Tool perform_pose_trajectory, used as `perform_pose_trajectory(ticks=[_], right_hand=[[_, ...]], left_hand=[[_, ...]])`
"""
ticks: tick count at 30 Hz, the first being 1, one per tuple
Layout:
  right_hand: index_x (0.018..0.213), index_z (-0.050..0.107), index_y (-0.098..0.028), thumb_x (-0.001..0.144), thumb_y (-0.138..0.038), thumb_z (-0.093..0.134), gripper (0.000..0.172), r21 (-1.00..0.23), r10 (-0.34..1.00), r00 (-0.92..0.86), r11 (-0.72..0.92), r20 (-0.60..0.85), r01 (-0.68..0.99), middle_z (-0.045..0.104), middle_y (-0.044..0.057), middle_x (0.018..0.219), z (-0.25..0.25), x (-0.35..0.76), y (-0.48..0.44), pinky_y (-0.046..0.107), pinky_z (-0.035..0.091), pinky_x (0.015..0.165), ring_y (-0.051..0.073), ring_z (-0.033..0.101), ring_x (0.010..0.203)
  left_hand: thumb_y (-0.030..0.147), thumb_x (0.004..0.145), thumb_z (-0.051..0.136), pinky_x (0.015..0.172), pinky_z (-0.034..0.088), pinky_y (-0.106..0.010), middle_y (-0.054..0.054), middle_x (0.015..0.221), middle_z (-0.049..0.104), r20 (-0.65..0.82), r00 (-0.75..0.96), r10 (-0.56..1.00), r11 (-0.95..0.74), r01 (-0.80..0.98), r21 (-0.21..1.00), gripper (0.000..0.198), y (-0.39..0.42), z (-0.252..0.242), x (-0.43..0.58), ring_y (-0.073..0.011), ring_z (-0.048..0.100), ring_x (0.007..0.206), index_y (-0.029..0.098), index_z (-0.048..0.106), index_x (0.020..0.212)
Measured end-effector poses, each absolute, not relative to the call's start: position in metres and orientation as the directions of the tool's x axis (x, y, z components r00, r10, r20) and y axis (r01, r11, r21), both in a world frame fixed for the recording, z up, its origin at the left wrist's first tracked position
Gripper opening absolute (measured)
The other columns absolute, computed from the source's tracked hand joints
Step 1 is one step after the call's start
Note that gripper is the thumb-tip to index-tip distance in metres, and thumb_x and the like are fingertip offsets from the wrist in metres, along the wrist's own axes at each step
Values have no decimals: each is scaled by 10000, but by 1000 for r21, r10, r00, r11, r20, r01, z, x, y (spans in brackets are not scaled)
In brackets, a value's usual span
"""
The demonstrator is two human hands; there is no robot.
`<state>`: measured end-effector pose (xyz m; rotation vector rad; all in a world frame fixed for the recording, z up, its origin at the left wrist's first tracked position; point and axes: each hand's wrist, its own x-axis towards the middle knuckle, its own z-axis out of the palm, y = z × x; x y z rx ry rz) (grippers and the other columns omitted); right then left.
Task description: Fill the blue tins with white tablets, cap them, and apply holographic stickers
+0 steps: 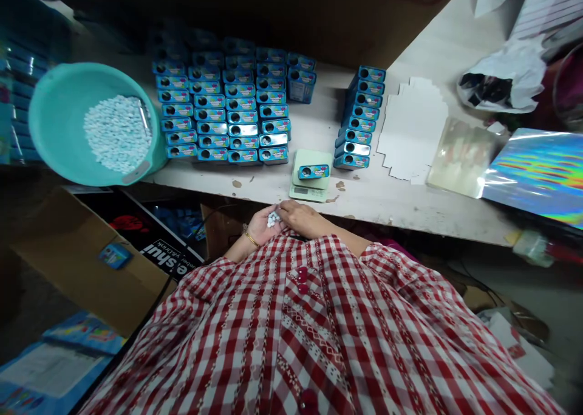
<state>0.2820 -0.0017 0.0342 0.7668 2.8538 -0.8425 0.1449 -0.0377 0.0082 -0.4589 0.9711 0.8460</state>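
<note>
Several small pale candies (273, 219) lie in the cupped palm of my left hand (259, 228), which has a gold bangle at the wrist. My right hand (303, 218) rests against it, its fingers curled together beside the candies; what they hold, if anything, is hidden. Just beyond both hands, a small blue tin (313, 171) with a printed label sits on a pale green digital scale (301, 192) at the table's front edge. At left, a turquoise basin (50, 123) contains a heap of the same candies (116, 132) and a metal-looking strip near its rim.
Rows of blue tins (212, 128) stand left of the scale, another column (357, 123) right of it. Further right are stacked white sheets (412, 129), a shiny iridescent sheet (537, 172) and a white plastic bag (523, 78). An open cardboard box (91, 263) is below the basin.
</note>
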Motion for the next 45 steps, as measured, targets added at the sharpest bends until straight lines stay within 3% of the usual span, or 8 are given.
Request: perform_pose_trajectory(ticks=[4, 7, 11, 15, 20, 27, 37, 45], right_hand=[[968, 577, -121, 865, -109, 497, 131, -517, 364, -914, 756, -176, 401, 613, 104, 986, 33, 284, 4, 275, 473, 742, 186, 565, 905], [954, 579, -135, 869, -111, 487, 127, -541, 386, -908, 735, -164, 409, 611, 92, 980, 27, 287, 7, 262, 463, 741, 170, 556, 893], [1021, 578, -133, 869, -133, 485, 178, -616, 553, -819, 596, -149, 515, 603, 90, 950, 16, 295, 12, 280, 459, 761, 166, 549, 858], [936, 602, -156, 841, -109, 482, 160, -702, 714, -696, 456, -78, 547, 604, 73, 910, 14, 310, 30, 280, 458, 754, 163, 555, 841], [896, 622, -172, 824, -130, 491, 155, -721, 845, -534, 376, 9, 582, 623, 60, 881, 13, 323, 63, 272, 464, 749, 161, 572, 831], [967, 647, -195, 869, -211, 501, 177, -715, 881, -468, 371, 70, 592, 664, 61, 939, 6, 340, 70, 307, 479, 829, 178, 604, 907], [877, 677, -200, 854, -248, 520, 165, -742, 982, -100, 189, 163, 644, 693, 35, 860, 14, 391, 51, 302, 497, 740, 156, 626, 777], [861, 672, -211, 860, -242, 522, 154, -755, 969, -102, 240, 226, 610, 685, 35, 842, 18, 379, 53, 308, 506, 726, 157, 625, 781]], left_hand=[[157, 875, 386, 803, 550, -375, -109, 775, 692, -877, 304, 372, 626, -780, -5, 252, -40, 11, 140, -200, 679, 780, 92, 629, 882], [143, 882, 366, 811, 547, -370, -109, 766, 691, -877, 292, 381, 613, -790, 4, 270, -37, 13, 142, -197, 678, 784, 82, 629, 884], [108, 873, 375, 810, 544, -329, -71, 713, 686, -840, 272, 470, 573, -817, 56, 264, -23, 16, 153, -158, 669, 721, 93, 638, 856], [95, 855, 400, 809, 537, -297, -68, 727, 693, -795, 282, 538, 577, -810, 103, 257, -1, 18, 164, -136, 660, 690, 86, 654, 887], [99, 848, 405, 886, 506, -320, -141, 888, 708, -794, 239, 558, 576, -800, 165, 269, 14, 19, 162, -198, 669, 914, 52, 654, 938], [86, 846, 407, 917, 502, -336, -145, 961, 703, -827, 173, 535, 544, -819, 182, 284, 6, 21, 145, -214, 638, 1026, 74, 643, 1003], [-16, 774, 442, 898, 508, -256, -98, 876, 711, -850, 106, 516, 543, -808, 228, 321, -20, 11, 127, -146, 671, 911, 95, 642, 1000], [-9, 766, 503, 961, 466, -276, -106, 918, 704, -859, 123, 496, 606, -758, 242, 240, -25, 11, 131, -155, 652, 970, 90, 653, 926]])
